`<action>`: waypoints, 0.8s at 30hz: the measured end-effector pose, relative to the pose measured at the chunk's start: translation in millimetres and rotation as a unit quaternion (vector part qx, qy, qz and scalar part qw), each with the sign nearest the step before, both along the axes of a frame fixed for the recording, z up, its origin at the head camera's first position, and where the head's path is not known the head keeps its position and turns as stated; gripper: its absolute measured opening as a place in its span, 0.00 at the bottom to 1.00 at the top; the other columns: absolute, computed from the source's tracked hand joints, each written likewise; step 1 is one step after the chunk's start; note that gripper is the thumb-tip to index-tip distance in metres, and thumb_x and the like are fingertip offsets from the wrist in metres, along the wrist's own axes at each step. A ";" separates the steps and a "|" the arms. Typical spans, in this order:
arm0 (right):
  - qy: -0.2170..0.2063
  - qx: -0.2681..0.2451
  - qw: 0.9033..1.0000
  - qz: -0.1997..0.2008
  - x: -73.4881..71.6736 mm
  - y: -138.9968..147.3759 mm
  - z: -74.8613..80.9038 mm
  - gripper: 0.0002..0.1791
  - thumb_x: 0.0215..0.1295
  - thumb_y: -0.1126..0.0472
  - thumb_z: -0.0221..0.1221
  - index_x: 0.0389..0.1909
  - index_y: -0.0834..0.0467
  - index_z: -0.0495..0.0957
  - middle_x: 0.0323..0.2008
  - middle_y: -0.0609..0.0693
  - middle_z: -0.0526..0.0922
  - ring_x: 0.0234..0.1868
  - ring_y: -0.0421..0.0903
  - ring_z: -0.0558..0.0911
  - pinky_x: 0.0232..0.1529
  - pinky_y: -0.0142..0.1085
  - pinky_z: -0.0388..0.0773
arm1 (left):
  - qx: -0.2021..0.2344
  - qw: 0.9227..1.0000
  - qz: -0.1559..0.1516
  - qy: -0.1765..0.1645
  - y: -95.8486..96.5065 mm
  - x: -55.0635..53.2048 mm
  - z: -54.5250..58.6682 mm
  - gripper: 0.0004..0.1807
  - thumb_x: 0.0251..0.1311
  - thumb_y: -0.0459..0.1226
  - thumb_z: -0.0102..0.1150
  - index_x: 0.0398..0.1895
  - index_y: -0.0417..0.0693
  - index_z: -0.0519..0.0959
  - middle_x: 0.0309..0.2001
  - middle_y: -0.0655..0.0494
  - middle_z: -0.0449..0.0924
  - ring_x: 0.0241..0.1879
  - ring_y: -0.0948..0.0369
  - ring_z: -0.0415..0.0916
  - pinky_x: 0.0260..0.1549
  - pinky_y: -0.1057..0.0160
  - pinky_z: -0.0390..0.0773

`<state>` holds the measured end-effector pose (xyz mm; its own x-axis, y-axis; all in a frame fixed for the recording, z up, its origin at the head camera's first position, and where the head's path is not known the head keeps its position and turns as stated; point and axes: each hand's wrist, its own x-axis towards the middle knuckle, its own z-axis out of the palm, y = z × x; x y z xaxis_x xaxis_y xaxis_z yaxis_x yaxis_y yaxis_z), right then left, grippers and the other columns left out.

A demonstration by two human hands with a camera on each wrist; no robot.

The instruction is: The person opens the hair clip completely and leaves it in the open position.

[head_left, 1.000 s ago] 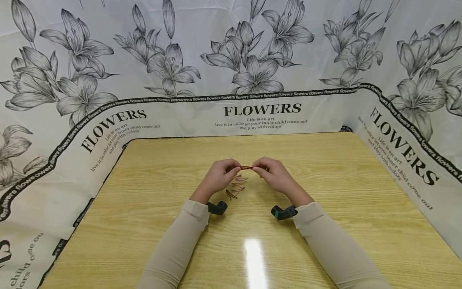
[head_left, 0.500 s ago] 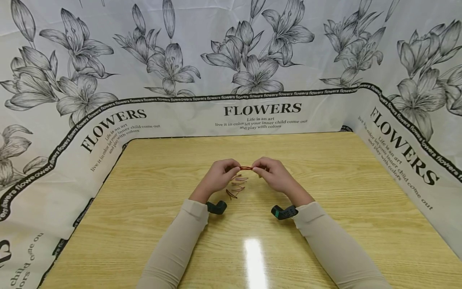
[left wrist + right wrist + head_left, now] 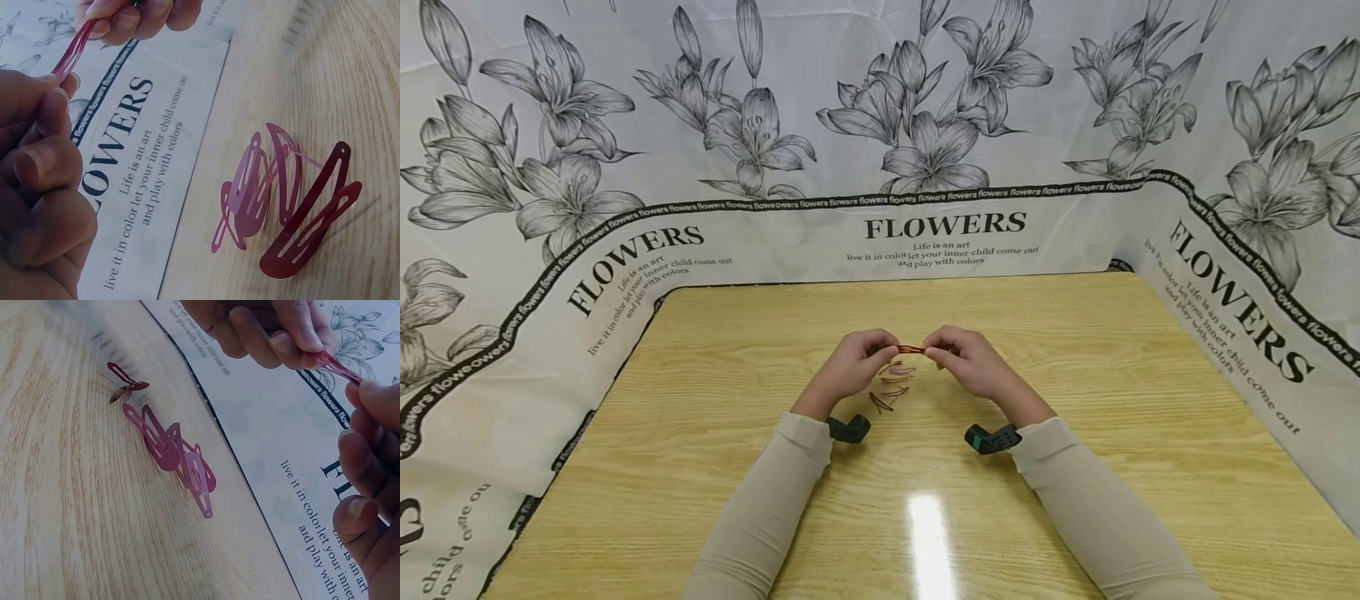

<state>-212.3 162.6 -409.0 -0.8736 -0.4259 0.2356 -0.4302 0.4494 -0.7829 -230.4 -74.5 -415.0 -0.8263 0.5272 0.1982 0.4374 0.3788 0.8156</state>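
A red snap hair clip [image 3: 912, 349] is stretched between my two hands, raised over the table. My left hand [image 3: 856, 364] pinches one end of it between thumb and fingers. The other end is pinched by my right hand [image 3: 967, 362]. The left wrist view shows the clip [image 3: 74, 52] with its slim arms side by side. Beneath the hands, several open snap clips lie on the table: pink and mauve ones [image 3: 250, 187] in a cluster, with a dark red clip [image 3: 300, 231] nearer me. Fingertips hide both ends of the held clip.
The wood-grain table [image 3: 1075, 500] is bordered at the back and sides by a white cloth [image 3: 790, 242] printed with flowers and lettering. Black camera mounts [image 3: 850, 429] sit at both wrists. Light reflects off the table's front.
Both hands stay almost in place, keeping their pinch on the red hair clip. The clips on the table have not moved.
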 end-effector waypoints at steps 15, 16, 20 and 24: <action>0.005 -0.005 1.000 0.014 -0.7 1.7 -1.1 0.09 0.73 0.56 0.52 0.42 0.53 0.80 0.33 0.49 0.78 0.31 0.51 0.76 0.32 0.38 0.74 | 0.014 1.000 -0.020 -0.017 -1.3 -0.4 1.8 0.13 0.72 0.43 0.48 0.44 0.46 0.80 0.36 0.37 0.78 0.23 0.60 0.63 0.26 0.64 0.67; 0.006 -0.005 1.000 0.014 -1.2 1.9 -1.5 0.09 0.73 0.56 0.52 0.42 0.53 0.80 0.33 0.49 0.78 0.31 0.50 0.76 0.32 0.38 0.74 | 0.014 1.000 -0.021 -0.017 -1.5 -0.3 1.9 0.13 0.72 0.43 0.48 0.44 0.45 0.80 0.36 0.36 0.78 0.23 0.60 0.63 0.26 0.64 0.67; 0.007 -0.008 1.000 0.015 -2.2 2.3 -2.9 0.09 0.73 0.56 0.52 0.42 0.54 0.80 0.35 0.50 0.79 0.31 0.52 0.76 0.32 0.38 0.74 | 0.015 0.999 -0.025 -0.022 -1.7 -0.5 2.4 0.16 0.73 0.42 0.48 0.46 0.39 0.80 0.36 0.34 0.77 0.23 0.60 0.62 0.25 0.65 0.67; 0.004 -0.006 1.000 0.011 -2.3 1.8 -3.4 0.09 0.73 0.56 0.52 0.41 0.54 0.80 0.35 0.49 0.79 0.32 0.58 0.76 0.31 0.38 0.74 | 0.016 0.999 -0.024 -0.026 -1.7 -0.1 2.9 0.17 0.72 0.42 0.48 0.47 0.36 0.79 0.36 0.34 0.77 0.22 0.60 0.62 0.25 0.65 0.66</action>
<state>-214.7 164.3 -412.4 -0.8621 -0.4419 0.2481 -0.4464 0.4303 -0.7846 -230.5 -76.3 -412.0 -0.8094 0.5614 0.1722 0.4107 0.3317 0.8493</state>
